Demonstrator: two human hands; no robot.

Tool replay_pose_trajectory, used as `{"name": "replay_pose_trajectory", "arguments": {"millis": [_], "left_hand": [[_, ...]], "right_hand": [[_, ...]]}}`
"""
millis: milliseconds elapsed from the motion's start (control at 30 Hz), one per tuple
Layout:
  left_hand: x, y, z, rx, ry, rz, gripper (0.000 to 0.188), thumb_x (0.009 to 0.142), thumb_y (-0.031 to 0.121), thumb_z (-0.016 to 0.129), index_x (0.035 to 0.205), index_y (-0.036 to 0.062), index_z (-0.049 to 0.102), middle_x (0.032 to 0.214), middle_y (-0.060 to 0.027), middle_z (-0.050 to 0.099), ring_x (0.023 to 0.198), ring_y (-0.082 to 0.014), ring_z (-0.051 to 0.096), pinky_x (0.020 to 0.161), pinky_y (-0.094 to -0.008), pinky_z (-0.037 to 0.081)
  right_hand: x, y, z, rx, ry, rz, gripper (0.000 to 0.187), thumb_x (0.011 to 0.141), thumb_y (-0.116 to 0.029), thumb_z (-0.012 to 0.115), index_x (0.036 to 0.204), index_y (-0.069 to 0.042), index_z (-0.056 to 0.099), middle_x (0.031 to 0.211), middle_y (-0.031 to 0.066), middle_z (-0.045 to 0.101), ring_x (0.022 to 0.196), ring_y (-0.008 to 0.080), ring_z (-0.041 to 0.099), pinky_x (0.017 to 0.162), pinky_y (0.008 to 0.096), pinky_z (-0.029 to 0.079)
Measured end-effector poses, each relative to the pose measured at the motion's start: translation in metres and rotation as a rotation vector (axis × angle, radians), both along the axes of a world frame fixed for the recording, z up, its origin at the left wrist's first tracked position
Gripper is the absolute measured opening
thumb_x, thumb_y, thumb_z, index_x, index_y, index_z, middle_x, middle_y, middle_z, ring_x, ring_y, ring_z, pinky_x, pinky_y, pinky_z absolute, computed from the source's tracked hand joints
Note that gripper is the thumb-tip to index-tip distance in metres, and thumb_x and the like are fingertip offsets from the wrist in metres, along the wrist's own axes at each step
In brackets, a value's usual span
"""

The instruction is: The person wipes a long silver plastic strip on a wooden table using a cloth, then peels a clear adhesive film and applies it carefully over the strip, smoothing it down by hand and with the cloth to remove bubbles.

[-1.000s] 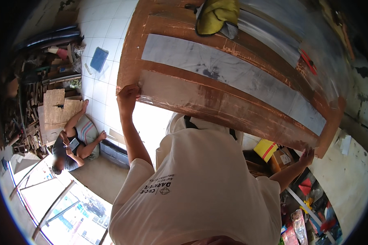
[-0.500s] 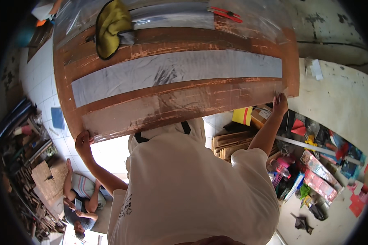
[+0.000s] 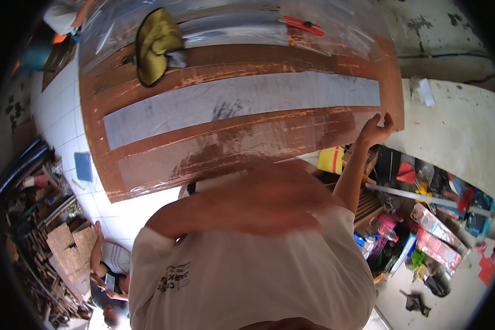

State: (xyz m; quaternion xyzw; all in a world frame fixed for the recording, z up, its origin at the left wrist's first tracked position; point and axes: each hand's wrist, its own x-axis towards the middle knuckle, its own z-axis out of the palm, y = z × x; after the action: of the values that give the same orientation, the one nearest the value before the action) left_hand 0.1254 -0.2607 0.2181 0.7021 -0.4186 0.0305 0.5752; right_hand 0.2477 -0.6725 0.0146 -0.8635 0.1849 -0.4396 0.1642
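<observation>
Along the near edge of a brown worn wooden table [image 3: 96,144] lies a strip of clear plastic film [image 3: 203,157]. Beyond it runs a long grey-white strip [image 3: 247,103], flat on the wood. My right hand [image 3: 375,132] is at the film's right end, its thumb and fingers apart with a gap between them; nothing shows in them. In front of my chest, my left hand [image 3: 289,192] is smeared by motion, with its forearm crossing toward the right. Its fingers cannot be made out.
A yellow cloth item with dark edging [image 3: 158,47] and a red-handled cutting tool [image 3: 302,26] lie farther back, near clear plastic sheeting [image 3: 341,25]. Piled goods [image 3: 418,209] fill the right side. At lower left, a person [image 3: 107,286] holds a phone near scrap wood [image 3: 38,275].
My left hand has left the table's near left corner and swung right across my chest. My right hand stays near the right end, its fingers now apart. The view has shifted slightly.
</observation>
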Motion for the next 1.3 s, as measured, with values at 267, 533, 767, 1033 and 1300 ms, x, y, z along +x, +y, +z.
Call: {"name": "replay_pose_trajectory", "arguments": {"millis": [267, 533, 767, 1033, 1300], "left_hand": [[-0.06, -0.15, 0.08, -0.616, -0.174, -0.875, 0.015, 0.077, 0.02, 0.061, 0.078, 0.0045, 0.062, 0.085, -0.0096, 0.064, 0.085, -0.0271, 0.064, 0.075, -0.0418, 0.048], [-0.064, -0.115, 0.098, -0.504, -0.081, -0.955, 0.024, 0.076, 0.024, 0.06, 0.076, -0.0002, 0.064, 0.08, -0.0181, 0.063, 0.078, -0.0342, 0.063, 0.068, -0.0463, 0.048], [-0.055, -0.074, 0.105, -0.425, -0.059, -0.923, 0.032, 0.075, 0.027, 0.059, 0.074, -0.0043, 0.066, 0.075, -0.0255, 0.063, 0.071, -0.0404, 0.063, 0.063, -0.0503, 0.048], [-0.079, -0.021, 0.12, -0.377, -0.113, -0.84, 0.03, 0.078, 0.026, 0.059, 0.073, -0.0027, 0.066, 0.076, -0.0232, 0.065, 0.07, -0.0369, 0.064, 0.066, -0.0481, 0.049], [-0.087, 0.103, 0.088, -0.092, -0.182, -0.633, 0.021, 0.084, 0.021, 0.06, 0.073, 0.0028, 0.065, 0.081, -0.0143, 0.067, 0.073, -0.0271, 0.065, 0.075, -0.0417, 0.052]], "right_hand": [[-0.03, 0.269, 0.034, -0.019, 0.097, 1.324, 0.025, 0.077, 0.007, 0.064, 0.098, -0.005, 0.063, 0.097, 0.0105, 0.064, 0.091, 0.0276, 0.061, 0.08, 0.0378, 0.048], [-0.046, 0.333, 0.04, 0.048, 0.325, 1.737, 0.021, 0.076, 0.005, 0.063, 0.092, -0.008, 0.067, 0.087, 0.0075, 0.066, 0.076, 0.0257, 0.062, 0.066, 0.0359, 0.048], [-0.046, 0.365, 0.044, 0.183, 0.659, 1.802, 0.013, 0.086, 0.004, 0.061, 0.096, -0.002, 0.066, 0.09, 0.0107, 0.066, 0.076, 0.0224, 0.064, 0.065, 0.0296, 0.051], [-0.05, 0.405, 0.05, 0.233, 0.733, 1.889, 0.011, 0.086, 0.001, 0.061, 0.095, -0.003, 0.067, 0.087, 0.0099, 0.067, 0.072, 0.0223, 0.065, 0.063, 0.0303, 0.05], [-0.043, 0.44, 0.036, 0.494, 0.63, 1.608, 0.012, 0.089, -0.005, 0.062, 0.1, -0.002, 0.067, 0.088, 0.01, 0.069, 0.079, 0.0147, 0.066, 0.07, 0.0269, 0.051]]}}
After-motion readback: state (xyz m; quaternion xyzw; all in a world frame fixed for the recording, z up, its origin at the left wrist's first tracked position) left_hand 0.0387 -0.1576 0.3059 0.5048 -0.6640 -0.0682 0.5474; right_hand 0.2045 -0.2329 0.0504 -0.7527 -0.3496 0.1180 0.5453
